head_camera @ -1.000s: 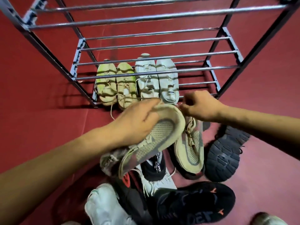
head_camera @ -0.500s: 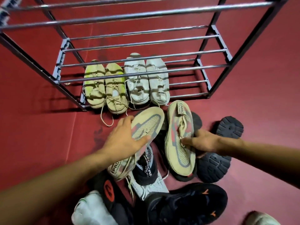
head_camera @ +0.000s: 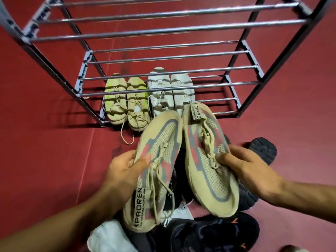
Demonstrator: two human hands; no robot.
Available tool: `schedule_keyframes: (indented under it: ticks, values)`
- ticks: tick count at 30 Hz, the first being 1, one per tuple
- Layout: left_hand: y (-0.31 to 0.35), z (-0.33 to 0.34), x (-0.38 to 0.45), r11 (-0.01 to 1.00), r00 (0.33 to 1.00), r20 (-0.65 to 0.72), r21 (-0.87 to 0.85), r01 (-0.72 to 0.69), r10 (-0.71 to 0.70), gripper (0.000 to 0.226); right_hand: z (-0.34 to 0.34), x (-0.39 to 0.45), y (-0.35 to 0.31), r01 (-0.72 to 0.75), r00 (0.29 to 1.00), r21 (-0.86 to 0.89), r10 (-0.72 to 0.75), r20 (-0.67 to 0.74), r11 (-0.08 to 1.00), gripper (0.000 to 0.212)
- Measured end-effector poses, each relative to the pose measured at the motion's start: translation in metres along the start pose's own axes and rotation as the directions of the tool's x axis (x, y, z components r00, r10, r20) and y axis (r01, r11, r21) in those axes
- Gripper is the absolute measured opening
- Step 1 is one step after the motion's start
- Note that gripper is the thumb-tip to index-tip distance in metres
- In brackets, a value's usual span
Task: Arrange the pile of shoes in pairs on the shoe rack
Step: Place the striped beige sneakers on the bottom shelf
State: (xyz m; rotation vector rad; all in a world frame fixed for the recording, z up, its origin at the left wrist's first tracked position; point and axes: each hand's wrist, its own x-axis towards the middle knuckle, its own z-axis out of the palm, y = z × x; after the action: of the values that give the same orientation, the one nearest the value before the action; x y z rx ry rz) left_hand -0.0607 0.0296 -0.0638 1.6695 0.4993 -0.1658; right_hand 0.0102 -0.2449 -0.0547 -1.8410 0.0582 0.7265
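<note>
Ahead, shoe rack [head_camera: 169,86]: two pairs fill bottom tier's left; free rails lie right. Below, beige pair aloft over pile, long axes pointing rackward. Left hand [head_camera: 125,171] grasps left shoe [head_camera: 156,171]; right hand [head_camera: 243,170], nearer gap, grasps right shoe [head_camera: 207,160].

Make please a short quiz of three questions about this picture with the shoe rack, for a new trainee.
1. True or false: both beige knit shoes, one in the left hand and one in the right hand, are lifted above the pile.
2. How many pairs stand on the bottom shelf of the rack?
A) one B) two C) three
3. Fill in: the free room on the bottom shelf lies to the ___ of the white pair.

Key: 1 true; 2 B; 3 right.
</note>
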Motion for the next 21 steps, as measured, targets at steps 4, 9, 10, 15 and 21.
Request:
schedule_keyframes:
  ticks: [4, 9, 10, 15, 21]
  values:
    - [0.003, 0.004, 0.008, 0.998, 0.988, -0.153, -0.054, -0.016, 0.008, 0.014, 0.001, 0.014, -0.006, 0.081, 0.996, -0.161, -0.075, 0.044, 0.984, 0.024]
    - [-0.004, -0.015, 0.029, 0.983, 0.962, -0.269, -0.185, -0.001, -0.049, 0.014, -0.066, 0.037, -0.053, 0.325, 0.946, -0.809, -0.170, 0.277, 0.490, 0.025]
    - [-0.006, -0.015, 0.032, 0.977, 0.955, -0.285, -0.214, 0.015, -0.077, 0.013, -0.076, 0.042, -0.062, 0.351, 0.934, -0.856, -0.081, 0.348, 0.379, 0.025]
    - [-0.019, 0.001, 0.042, 0.967, 0.960, -0.208, -0.211, 0.145, -0.189, 0.014, -0.034, 0.083, -0.061, 0.643, 0.765, -0.748, 0.077, 0.640, -0.164, 0.032]
    - [-0.042, 0.026, 0.044, 0.951, 0.981, -0.010, 0.243, 0.191, -0.194, 0.021, 0.001, 0.108, -0.010, 0.743, 0.636, -0.657, -0.444, 0.631, 0.131, 0.029]
